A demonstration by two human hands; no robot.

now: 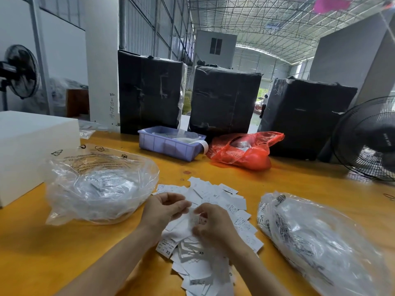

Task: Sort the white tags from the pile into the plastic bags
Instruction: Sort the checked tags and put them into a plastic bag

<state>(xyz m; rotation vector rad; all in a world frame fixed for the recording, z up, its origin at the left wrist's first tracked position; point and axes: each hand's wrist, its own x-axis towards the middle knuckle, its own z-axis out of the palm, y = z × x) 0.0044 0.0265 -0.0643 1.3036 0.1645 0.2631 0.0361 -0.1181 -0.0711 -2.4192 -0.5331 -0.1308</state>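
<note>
Centrally, left hand [165,208] and right hand [210,225] both pinch white tags [193,220] above the pile [213,212] between two plastic bags [100,184].

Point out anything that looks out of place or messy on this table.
A white strip hangs over the purple bin rim. The tag pile sprawls loosely between both clear bags, which suits sorting. Nothing looks damaged.
</note>
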